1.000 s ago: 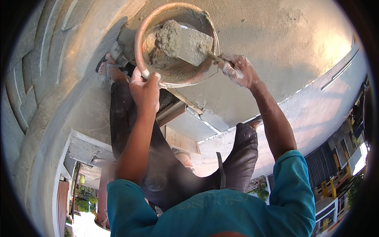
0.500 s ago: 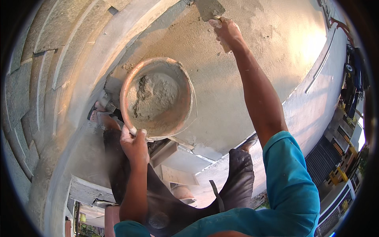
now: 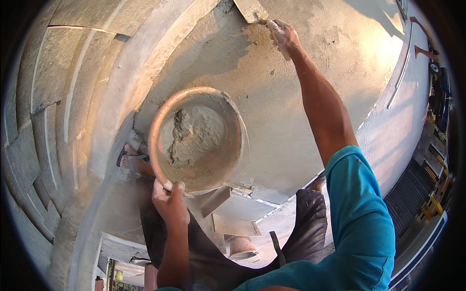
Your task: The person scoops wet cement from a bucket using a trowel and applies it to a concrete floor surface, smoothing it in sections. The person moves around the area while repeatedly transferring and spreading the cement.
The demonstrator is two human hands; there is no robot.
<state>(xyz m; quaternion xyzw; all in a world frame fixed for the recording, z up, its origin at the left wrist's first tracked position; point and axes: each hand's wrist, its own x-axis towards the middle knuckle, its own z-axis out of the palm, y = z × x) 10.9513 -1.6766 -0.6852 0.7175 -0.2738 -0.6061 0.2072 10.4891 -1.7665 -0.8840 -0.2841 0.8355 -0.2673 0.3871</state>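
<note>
My left hand (image 3: 171, 202) is closed on the near-left rim of a round orange bucket (image 3: 154, 131), thumb over the edge. Wet grey mortar (image 3: 196, 133) sits heaped inside it, and the rim and walls are smeared with it. Up at the top of the view, my right hand (image 3: 285, 37) grips the handle of a trowel (image 3: 250, 10). The trowel's blade is against the grey plastered surface (image 3: 272, 82), close to its border with the pale raised edging; the blade is partly cut off by the picture's top. Mortar coats some of my right fingers.
Stone cladding slabs (image 3: 58, 72) line the left side, bordered by the pale edging (image 3: 116, 97). Below the bucket are a board (image 3: 235, 226) and a second orange bucket (image 3: 241, 248). My sandalled foot (image 3: 131, 160) is beside the edging. Another person's legs (image 3: 426, 52) show far right.
The trowel blade has turned and shifted slightly left, nearer the edging. In the picture the bucket and my left hand sit a little lower, as the whole view has shifted.
</note>
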